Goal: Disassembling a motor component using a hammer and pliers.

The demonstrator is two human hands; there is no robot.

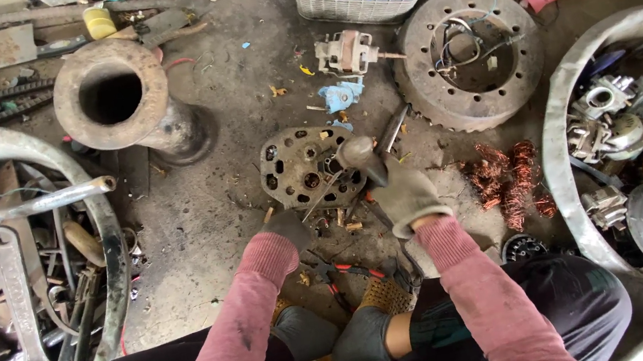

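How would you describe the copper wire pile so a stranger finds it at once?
Start at the big round toothed metal disc on the floor. Just below it, beside the gloved right hand, lies the copper wire pile. Only it is shiny orange-brown tangled coils among grey parts.

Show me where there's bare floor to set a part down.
Bare floor lies between the flared metal pipe, the left tool tub and the perforated motor plate. Crowded: around the right hand, copper coils and right tub.
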